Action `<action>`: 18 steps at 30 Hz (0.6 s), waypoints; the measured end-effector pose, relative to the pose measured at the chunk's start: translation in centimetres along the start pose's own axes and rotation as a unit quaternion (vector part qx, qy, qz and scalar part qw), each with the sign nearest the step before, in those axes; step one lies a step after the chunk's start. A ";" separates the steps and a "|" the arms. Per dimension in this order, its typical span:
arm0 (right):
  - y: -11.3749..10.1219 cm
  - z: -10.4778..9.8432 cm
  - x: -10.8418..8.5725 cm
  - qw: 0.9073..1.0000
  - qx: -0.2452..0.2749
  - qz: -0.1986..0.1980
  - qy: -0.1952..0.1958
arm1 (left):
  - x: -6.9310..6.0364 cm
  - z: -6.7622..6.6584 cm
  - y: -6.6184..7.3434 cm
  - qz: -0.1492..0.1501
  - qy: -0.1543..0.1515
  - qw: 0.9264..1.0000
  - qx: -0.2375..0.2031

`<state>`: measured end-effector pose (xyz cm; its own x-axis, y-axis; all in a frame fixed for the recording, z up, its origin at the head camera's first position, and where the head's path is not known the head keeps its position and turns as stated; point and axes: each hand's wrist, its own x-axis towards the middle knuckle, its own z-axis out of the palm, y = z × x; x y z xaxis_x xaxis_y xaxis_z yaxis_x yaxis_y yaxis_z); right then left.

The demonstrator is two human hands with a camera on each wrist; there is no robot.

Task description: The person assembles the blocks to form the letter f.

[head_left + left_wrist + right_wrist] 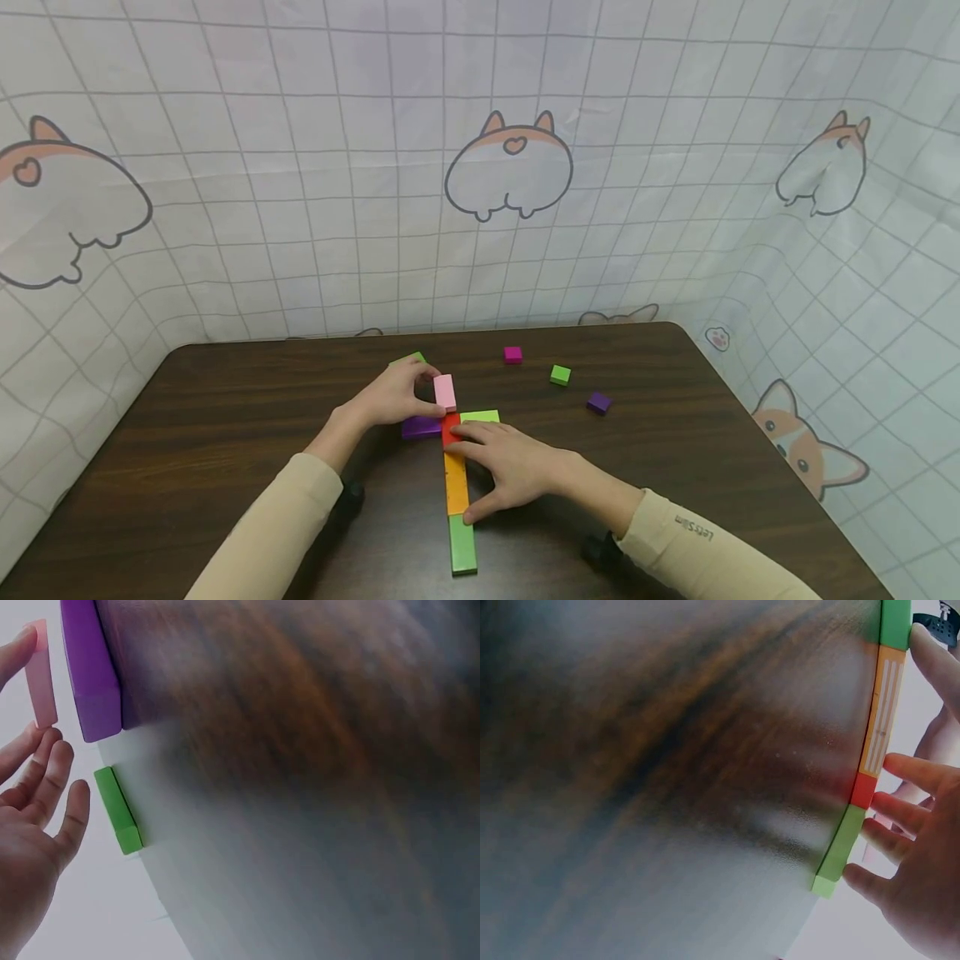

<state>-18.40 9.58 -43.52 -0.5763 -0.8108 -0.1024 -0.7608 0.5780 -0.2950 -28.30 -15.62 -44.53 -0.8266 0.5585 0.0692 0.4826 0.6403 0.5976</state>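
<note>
My left hand (399,393) pinches a pink block (445,392) between thumb and fingertips, at the far end of a straight row of blocks. The row runs from a red block (451,428) through an orange block (456,482) to a green block (462,543) nearest me. Over its right side lies my right hand (517,465), fingers spread, fingertips touching around the red block and thumb near the orange-green joint. A purple block (422,427) extends left from the red one and a light green block (480,417) extends right. Whether the pink block touches the table is unclear.
Behind my left hand lies another green block (408,358), partly hidden. Farther right are a magenta block (513,355), a small green block (560,375) and a dark purple block (598,403). A patterned cloth (360,208) hangs behind the dark wooden table (187,442).
</note>
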 end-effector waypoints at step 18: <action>-0.1 -0.1 -0.1 1.000 -0.006 -0.002 0.000 | 0.6 0.4 0.4 -0.006 -0.019 1.000 0.013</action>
<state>-18.30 9.65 -43.44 -0.5730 -0.8133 -0.1014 -0.7668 0.5757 -0.2840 -28.48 -14.84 -44.56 -0.8208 0.5703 0.0314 0.4807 0.6601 0.5773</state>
